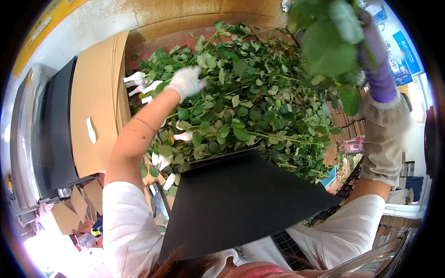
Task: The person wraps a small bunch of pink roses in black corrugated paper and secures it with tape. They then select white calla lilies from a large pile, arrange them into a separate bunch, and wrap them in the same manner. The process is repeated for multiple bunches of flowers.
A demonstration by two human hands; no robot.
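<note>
My left hand, in a white knit glove, reaches over a broad heap of leafy green stems, near white-wrapped flower heads at the heap's left edge. Its fingertips are blurred against the leaves, so whether it grips a stem cannot be told. My right hand, in a purple glove with a grey sleeve cover below it, is raised at the upper right. It is closed around leafy stems that hang close to the camera, blurred. A black sheet lies between my arms, at the near edge of the heap.
Stacked flat cardboard stands at the left, with a loose white sleeve on it. Beside it are black sheets and clear plastic film. A black-and-silver tool lies below the heap. Brown bundled cardboard is at the right.
</note>
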